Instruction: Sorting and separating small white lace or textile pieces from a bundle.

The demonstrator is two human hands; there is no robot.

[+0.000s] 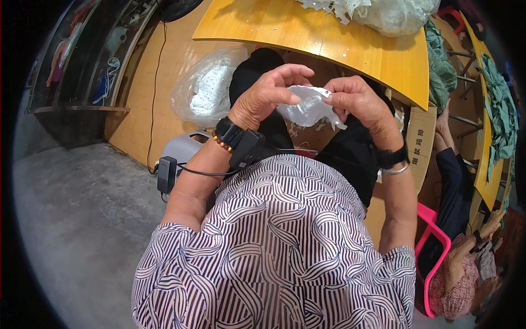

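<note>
Between my hands, above my lap, is a thin white piece with a ragged lower edge; whether it is cloth or plastic I cannot tell. The thumb of my left hand presses on its left side, with the fingers curved over the top. My right hand pinches its upper right corner, beside a small dark spot. A clear plastic bag of white pieces lies left of my knee.
Ahead stands a yellow table bearing a plastic bag and scattered white bits. A cardboard box and a pink chair are at right, near another person. Green cloth covers a farther table. A black cable crosses the left.
</note>
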